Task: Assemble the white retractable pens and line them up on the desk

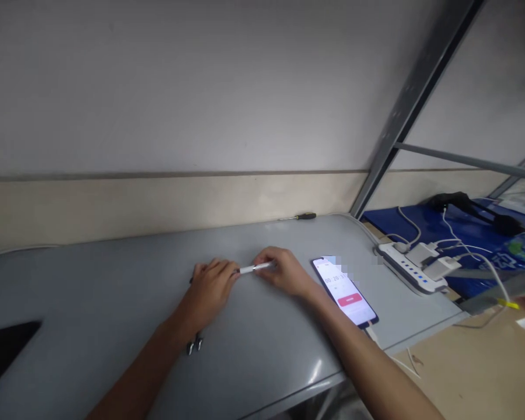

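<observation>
Pen [247, 270], slim, straight, whitish, crossed by thin dark band [254, 268]

Smooth grey, glossy glass, white plastic

We see a smooth grey tabletop [114, 303] with a satin sheen, glare streaking its near edge. The far wall [179, 87] looks matt, like painted plaster, above a smooth cream band [179, 204]. On the right we find a glossy glass phone screen [343, 289], a power strip [398, 261] in smooth white plastic and a grey post [402, 116] resembling painted metal. At far right, the blue sheet [380, 221] looks like slick plastic. The far screwdriver [307, 216] pairs a dark plastic-looking handle with a metal shaft. The white stick [247, 270] seems smooth plastic; two small pieces [190, 349], nearer us, glint like polished metal.
</observation>
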A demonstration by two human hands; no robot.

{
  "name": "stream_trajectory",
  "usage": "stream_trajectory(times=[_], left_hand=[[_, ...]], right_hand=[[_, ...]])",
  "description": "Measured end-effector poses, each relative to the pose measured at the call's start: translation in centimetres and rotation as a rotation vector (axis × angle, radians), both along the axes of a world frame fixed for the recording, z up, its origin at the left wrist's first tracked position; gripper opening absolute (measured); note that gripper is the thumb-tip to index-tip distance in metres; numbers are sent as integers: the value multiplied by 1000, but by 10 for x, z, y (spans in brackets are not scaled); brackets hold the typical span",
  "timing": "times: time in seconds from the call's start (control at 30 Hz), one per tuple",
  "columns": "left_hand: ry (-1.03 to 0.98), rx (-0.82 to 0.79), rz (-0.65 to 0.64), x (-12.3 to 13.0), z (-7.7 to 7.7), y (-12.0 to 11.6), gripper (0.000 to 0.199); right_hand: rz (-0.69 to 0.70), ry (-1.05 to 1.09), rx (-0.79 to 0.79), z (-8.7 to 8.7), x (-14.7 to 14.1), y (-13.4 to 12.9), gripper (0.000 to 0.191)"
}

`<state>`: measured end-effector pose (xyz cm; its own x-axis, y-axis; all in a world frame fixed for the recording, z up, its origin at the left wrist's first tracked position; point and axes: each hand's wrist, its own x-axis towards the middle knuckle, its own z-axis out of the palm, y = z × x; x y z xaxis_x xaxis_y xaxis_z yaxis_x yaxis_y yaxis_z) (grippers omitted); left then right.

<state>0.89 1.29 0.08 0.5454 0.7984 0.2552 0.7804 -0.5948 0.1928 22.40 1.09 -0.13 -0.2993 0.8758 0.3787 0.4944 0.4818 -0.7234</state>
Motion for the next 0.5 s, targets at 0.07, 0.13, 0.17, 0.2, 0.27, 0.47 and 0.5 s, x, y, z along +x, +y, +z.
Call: stream_trajectory(times=[0.07, 0.13, 0.17, 0.2, 0.27, 0.47, 0.5], left_hand=[[31, 19, -3, 1, 1, -1, 30], [63, 33, 2, 2, 2, -2, 31], [74, 34, 7, 2, 2, -2, 31], [82, 28, 11, 3, 2, -3, 32], [79, 9, 9, 3, 3, -4, 33], [28, 0, -6, 5, 7, -6, 37], [32, 5, -2, 5, 6, -6, 37]], right_hand=[[21, -34, 20, -1, -1, 0, 19], [68, -74, 26, -1, -2, -1, 20], [82, -94, 35, -2, -3, -1, 20], [82, -113, 52, -2, -3, -2, 19], [43, -139, 100, -3, -4, -2, 14], [34, -203, 171, -4, -5, -2, 16], [58, -217, 160, -4, -6, -2, 17]])
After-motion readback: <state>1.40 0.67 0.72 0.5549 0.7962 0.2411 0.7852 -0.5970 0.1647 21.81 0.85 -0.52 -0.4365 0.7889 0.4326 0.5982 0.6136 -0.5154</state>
